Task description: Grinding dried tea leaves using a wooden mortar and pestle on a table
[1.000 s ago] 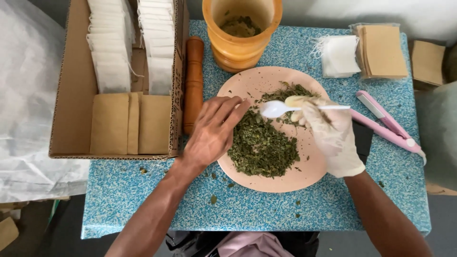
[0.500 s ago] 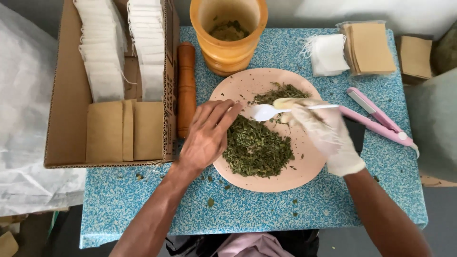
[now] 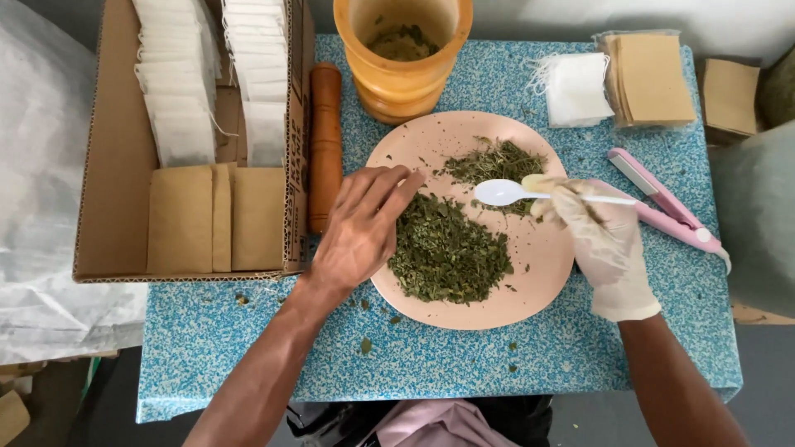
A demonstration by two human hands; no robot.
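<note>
Right hand (image 3: 609, 248), gloved, clamped on white plastic spoon (image 3: 509, 193), bowl over dried green leaves (image 3: 451, 252) on pink plate (image 3: 542, 273). Left hand (image 3: 360, 228) bare, fingers together, flat at pile edge. I judge spill risk: leaves near rim, careless scoop scatters them onto speckled blue table (image 3: 248, 348).

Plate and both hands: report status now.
Left hand bare, fingertips on pink plate. Right hand gloved, gripping white spoon over dried herbs. No obstruction.

Right hand (image 3: 609, 248) wears a white glove; left hand (image 3: 360, 228) bare.
</note>
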